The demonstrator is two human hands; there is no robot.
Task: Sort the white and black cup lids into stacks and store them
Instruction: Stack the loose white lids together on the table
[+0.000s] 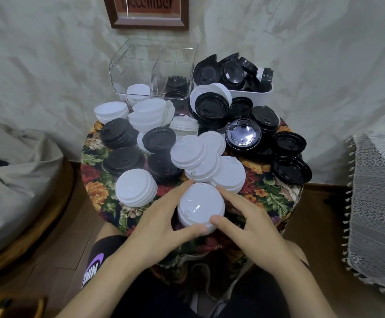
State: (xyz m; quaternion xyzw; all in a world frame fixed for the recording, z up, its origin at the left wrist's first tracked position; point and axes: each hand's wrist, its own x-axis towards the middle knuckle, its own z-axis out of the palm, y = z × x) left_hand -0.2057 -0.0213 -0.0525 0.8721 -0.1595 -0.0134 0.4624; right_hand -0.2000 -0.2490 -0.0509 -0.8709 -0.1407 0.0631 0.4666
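A small round worktop (269,191) draped in a floral cloth is seen from above, crowded with white and black cup lids. At its far edge stands a clear box (127,56) split into two compartments. The left one holds a short pile of white lids (138,92) and the right one a few black lids (175,84). Just right of the clear box, a white tub (251,94) brims with jumbled black lids. Between the clear box and the person, the cloth carries short white stacks, short black stacks and single lids, with the colours mixed together. On this showing, storing has barely begun and most of the sorting is left to do.

At the worktop edge farthest from the clear box, both hands meet around an upright stack of white lids (198,206). The left hand (164,223) cups its left side, with fingers reaching to the far rim and the thumb lying along the near rim. The right hand (251,223) pinches its right side, with the thumb on the near rim, the index finger stretched to the far rim, and the other fingers loosely spread. Both hands hold the stack. Whether it rests on the cloth or is lifted cannot be told.
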